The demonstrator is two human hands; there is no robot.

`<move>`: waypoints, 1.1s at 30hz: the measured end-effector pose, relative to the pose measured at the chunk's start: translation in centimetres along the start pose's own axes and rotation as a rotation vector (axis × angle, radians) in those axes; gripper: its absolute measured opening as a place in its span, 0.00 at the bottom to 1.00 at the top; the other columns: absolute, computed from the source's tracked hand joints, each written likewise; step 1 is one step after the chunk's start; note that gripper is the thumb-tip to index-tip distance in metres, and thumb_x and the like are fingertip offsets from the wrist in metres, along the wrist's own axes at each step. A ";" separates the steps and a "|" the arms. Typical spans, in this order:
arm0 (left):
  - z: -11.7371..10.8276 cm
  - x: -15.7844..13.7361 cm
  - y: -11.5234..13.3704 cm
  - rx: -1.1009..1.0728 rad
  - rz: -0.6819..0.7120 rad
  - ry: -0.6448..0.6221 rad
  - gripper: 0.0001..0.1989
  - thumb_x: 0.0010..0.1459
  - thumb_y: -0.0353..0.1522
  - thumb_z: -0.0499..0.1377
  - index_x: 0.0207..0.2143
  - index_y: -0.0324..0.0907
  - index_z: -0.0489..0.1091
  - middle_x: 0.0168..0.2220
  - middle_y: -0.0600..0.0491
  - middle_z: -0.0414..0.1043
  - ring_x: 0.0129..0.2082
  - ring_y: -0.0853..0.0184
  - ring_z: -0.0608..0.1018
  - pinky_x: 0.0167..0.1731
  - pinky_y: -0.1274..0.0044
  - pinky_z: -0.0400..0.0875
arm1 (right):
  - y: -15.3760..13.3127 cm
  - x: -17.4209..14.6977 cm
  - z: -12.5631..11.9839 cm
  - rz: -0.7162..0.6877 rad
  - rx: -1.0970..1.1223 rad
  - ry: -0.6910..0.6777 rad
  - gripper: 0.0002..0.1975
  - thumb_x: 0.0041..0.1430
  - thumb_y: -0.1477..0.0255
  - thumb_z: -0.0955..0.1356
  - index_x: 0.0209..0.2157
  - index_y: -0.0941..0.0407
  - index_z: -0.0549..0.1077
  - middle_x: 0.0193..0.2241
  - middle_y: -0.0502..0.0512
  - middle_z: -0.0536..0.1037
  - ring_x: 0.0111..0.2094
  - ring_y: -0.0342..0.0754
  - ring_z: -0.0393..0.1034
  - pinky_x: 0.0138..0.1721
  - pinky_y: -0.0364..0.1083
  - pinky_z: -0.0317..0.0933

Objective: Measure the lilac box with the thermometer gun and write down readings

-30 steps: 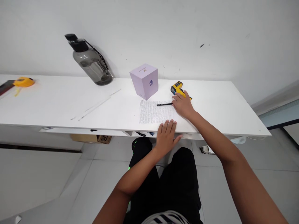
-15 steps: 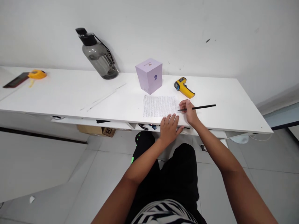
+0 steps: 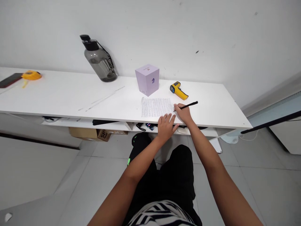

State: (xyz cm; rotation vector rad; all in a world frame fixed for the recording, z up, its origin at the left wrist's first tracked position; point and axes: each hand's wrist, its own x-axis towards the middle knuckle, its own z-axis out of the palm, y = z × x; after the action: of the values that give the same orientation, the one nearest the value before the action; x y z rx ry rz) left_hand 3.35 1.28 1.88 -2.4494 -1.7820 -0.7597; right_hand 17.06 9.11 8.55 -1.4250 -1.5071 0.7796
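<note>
A white sheet of paper (image 3: 155, 107) covered in rows of dark handwriting lies on the white shelf-like desk (image 3: 113, 108). My right hand (image 3: 184, 113) grips a slim black pen (image 3: 191, 104), its tip down at the paper's right side and its back end pointing up to the right. The left hand (image 3: 166, 127) rests with fingers spread over the paper's lower right edge and the desk's front edge. Whether the pen's tip touches the paper I cannot tell.
Behind the paper stand a lilac box (image 3: 147, 81) and a yellow infrared thermometer (image 3: 179, 91). A grey water bottle (image 3: 101, 64) leans against the wall. Far left lie an orange tape measure (image 3: 31, 75) and a dark flat object (image 3: 10, 80). Cardboard boxes (image 3: 83, 133) sit underneath.
My right hand has turned the pen from nearly level to a steeper slant, its fingers now closer round it. The whole view has shifted slightly; the left hand stays at the paper's edge.
</note>
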 end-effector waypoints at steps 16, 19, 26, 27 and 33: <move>0.4 0.0 -0.1 0.007 -0.007 0.022 0.30 0.78 0.50 0.57 0.74 0.49 0.76 0.69 0.38 0.80 0.67 0.47 0.80 0.73 0.57 0.71 | 0.3 0.1 0.3 0.002 -0.017 -0.078 0.21 0.60 0.56 0.70 0.17 0.49 0.65 0.21 0.52 0.74 0.31 0.51 0.68 0.39 0.51 0.65; 0.4 0.0 -0.1 0.008 -0.002 0.021 0.30 0.79 0.51 0.56 0.73 0.49 0.76 0.68 0.38 0.80 0.67 0.47 0.80 0.73 0.57 0.71 | 0.3 0.1 0.3 0.008 -0.002 -0.070 0.20 0.60 0.59 0.69 0.18 0.50 0.65 0.21 0.51 0.74 0.31 0.51 0.69 0.40 0.51 0.65; 1.1 -0.1 -0.3 0.034 0.029 0.084 0.29 0.78 0.50 0.57 0.72 0.48 0.77 0.66 0.38 0.81 0.65 0.48 0.80 0.72 0.57 0.71 | 0.3 0.3 0.4 0.029 -0.035 -0.018 0.24 0.63 0.58 0.72 0.19 0.49 0.61 0.19 0.49 0.70 0.31 0.50 0.67 0.39 0.50 0.65; 1.2 -0.1 -0.4 0.043 0.038 0.103 0.29 0.78 0.50 0.57 0.72 0.48 0.78 0.65 0.38 0.82 0.64 0.48 0.81 0.71 0.57 0.72 | 0.3 0.3 0.4 0.030 -0.040 -0.014 0.24 0.63 0.58 0.72 0.18 0.49 0.61 0.18 0.48 0.69 0.30 0.49 0.66 0.38 0.50 0.64; 1.9 -0.1 -0.6 0.080 0.067 0.187 0.29 0.78 0.52 0.58 0.69 0.48 0.80 0.61 0.38 0.84 0.60 0.49 0.83 0.68 0.58 0.74 | 0.3 0.2 0.4 0.023 -0.030 -0.032 0.21 0.60 0.60 0.70 0.17 0.49 0.62 0.18 0.48 0.68 0.29 0.48 0.65 0.37 0.48 0.62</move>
State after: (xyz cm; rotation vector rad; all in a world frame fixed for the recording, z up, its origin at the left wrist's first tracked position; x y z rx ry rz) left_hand 3.52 1.96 -0.01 -2.2912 -1.6234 -0.8612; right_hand 16.83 9.38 8.16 -1.4603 -1.5346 0.8005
